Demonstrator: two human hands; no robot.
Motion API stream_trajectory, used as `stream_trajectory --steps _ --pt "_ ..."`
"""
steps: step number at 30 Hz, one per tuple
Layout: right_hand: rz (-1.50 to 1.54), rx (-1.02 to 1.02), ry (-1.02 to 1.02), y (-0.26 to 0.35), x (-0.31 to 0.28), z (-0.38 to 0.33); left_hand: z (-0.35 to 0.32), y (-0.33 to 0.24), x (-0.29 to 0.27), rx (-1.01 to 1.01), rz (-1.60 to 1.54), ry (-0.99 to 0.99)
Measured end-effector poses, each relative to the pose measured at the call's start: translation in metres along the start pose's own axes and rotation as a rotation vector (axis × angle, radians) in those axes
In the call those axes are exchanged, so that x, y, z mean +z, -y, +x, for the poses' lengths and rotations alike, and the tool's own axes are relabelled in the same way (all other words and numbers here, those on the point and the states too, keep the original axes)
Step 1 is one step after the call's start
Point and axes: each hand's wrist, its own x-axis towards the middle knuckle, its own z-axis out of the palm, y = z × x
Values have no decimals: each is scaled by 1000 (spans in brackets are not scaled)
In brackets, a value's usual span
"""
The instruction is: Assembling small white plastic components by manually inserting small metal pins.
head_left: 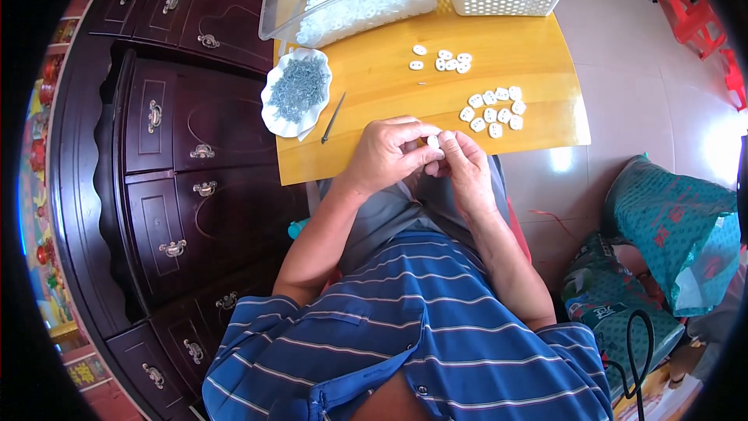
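Just over the table's near edge, my left hand (392,154) and my right hand (466,170) meet with fingertips pinched together. Between them is a small white plastic piece (433,141), partly covered by the fingers. To the right on the yellow wooden table (374,70) lies a cluster of white plastic pieces with holes (490,114). Farther back sits a smaller group of similar white pieces (450,64). A thin dark screwdriver (333,118) lies left of my hands. Beside it stands a white scalloped dish (274,121) heaped with small grey metal screws (298,89).
At the table's back stand a clear plastic bin (273,8) and a white perforated basket (502,1), both full of white parts. A dark wooden drawer cabinet (226,109) borders the left. Teal bags (670,226) and red stools (692,15) are on the right-hand floor.
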Motion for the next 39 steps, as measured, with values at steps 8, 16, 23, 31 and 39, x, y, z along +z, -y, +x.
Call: stream_trajectory --steps 8,16,23,31,39 --pt "31 23 88 -3 -12 6 6 -9 4 92 86 -45" --pt "-24 -44 -31 14 10 -5 2 -4 4 -168 -58 -55" --pt "-167 -104 -46 15 4 -3 -2 3 3 -213 -171 -3" --pt "-278 -126 -29 9 -2 0 -3 3 1 -188 -49 31" --pt "-442 -268 -45 6 -2 -2 -3 -4 2 -143 -61 20"
